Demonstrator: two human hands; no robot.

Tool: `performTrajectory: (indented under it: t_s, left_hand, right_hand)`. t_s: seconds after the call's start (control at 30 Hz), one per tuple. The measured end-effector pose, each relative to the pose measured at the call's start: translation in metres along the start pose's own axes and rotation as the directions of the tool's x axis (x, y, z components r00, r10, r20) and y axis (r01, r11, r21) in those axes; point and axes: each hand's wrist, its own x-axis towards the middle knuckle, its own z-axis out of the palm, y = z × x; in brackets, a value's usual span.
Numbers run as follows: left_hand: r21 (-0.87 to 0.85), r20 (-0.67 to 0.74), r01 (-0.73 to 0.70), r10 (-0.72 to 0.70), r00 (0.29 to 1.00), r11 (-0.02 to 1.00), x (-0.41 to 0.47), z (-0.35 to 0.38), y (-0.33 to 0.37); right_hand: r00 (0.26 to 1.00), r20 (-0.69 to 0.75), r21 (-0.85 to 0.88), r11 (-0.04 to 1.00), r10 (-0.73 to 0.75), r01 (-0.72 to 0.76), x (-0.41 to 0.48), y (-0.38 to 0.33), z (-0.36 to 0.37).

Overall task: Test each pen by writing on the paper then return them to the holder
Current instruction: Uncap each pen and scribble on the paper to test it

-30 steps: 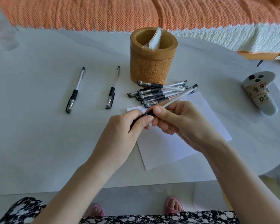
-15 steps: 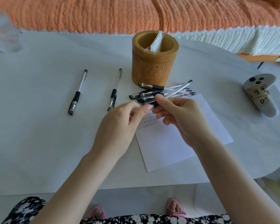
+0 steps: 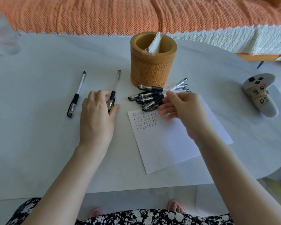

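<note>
White surface [image 3: 39, 143] up front, orange bedspread [image 3: 104, 13] behind: pinching a capped pen [image 3: 115, 82] left of the holder [image 3: 152, 70] with the left grip [image 3: 97, 114], holding a second pen [image 3: 179, 82] over the pile [image 3: 146, 99] just beyond the paper [image 3: 169, 143] with the right grip [image 3: 183, 109].

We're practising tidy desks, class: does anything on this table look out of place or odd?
Yes. The pen holder shows no pens inside, only a clear plastic wrapper poking above its rim. The heap of pens lies loose at its foot, while a far-left pen and a second pen lie apart, further left.
</note>
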Motion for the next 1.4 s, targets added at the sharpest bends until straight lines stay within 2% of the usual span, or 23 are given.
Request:
performTrajectory:
  t_s: [0.1,0.23,0.4,0.53,0.73,0.87,0.97,1.07,1.13,1.2,1.3,1.4]
  left_hand:
    - [-0.005,0.018,0.036,-0.035,0.999,0.999,0.002,-0.001,-0.001]
    - [0.005,0.038,0.109,-0.109,0.993,0.994,0.001,-0.004,0.000]
    - [-0.144,0.063,0.178,-0.170,0.983,0.973,-0.001,-0.011,0.006]
    - [-0.259,0.065,0.269,-0.262,0.963,0.928,-0.002,-0.016,0.009]
    - [-0.304,0.099,0.282,-0.264,0.959,0.910,-0.005,-0.020,0.017]
    - [-0.339,0.127,0.256,-0.225,0.966,0.905,-0.013,-0.024,0.029]
    - [-0.368,0.078,0.161,-0.143,0.987,0.916,-0.021,-0.027,0.037]
    - [-0.380,0.078,0.055,-0.027,0.997,0.923,-0.029,-0.027,0.039]
    - [-0.421,0.138,0.021,0.041,0.990,0.907,-0.033,-0.025,0.043]
    - [-0.500,0.231,0.029,0.102,0.968,0.866,-0.036,-0.023,0.048]
    - [-0.546,0.342,0.054,0.164,0.925,0.836,-0.038,-0.019,0.054]
    - [-0.532,0.382,0.078,0.157,0.911,0.843,-0.036,-0.017,0.056]
  right_hand:
    - [1.000,-0.010,-0.009,1.000,-0.005,0.005,0.000,0.001,-0.002]
    - [0.999,0.017,0.104,0.994,0.035,-0.036,-0.003,-0.001,-0.001]
    - [0.996,0.005,0.272,0.958,0.090,-0.088,-0.002,-0.004,0.001]
    - [0.997,0.008,0.273,0.959,0.071,-0.070,0.000,0.000,0.001]
    - [0.999,-0.002,0.183,0.982,0.038,-0.037,0.002,0.003,-0.003]
    - [1.000,-0.004,0.170,0.985,0.012,-0.011,0.002,0.001,-0.008]
    - [1.000,-0.012,0.204,0.979,-0.019,0.021,0.001,-0.004,-0.013]
    - [0.993,0.093,0.242,0.969,-0.078,0.054,-0.004,-0.011,-0.018]
    - [0.956,0.256,0.239,0.968,-0.141,0.079,-0.009,-0.013,-0.019]
    - [0.913,0.359,0.199,0.971,-0.195,0.129,-0.015,-0.013,-0.015]
    - [0.898,0.363,0.088,0.968,-0.250,0.234,-0.020,-0.011,-0.006]
    - [0.897,0.360,0.066,0.966,-0.256,0.249,-0.019,-0.011,-0.004]
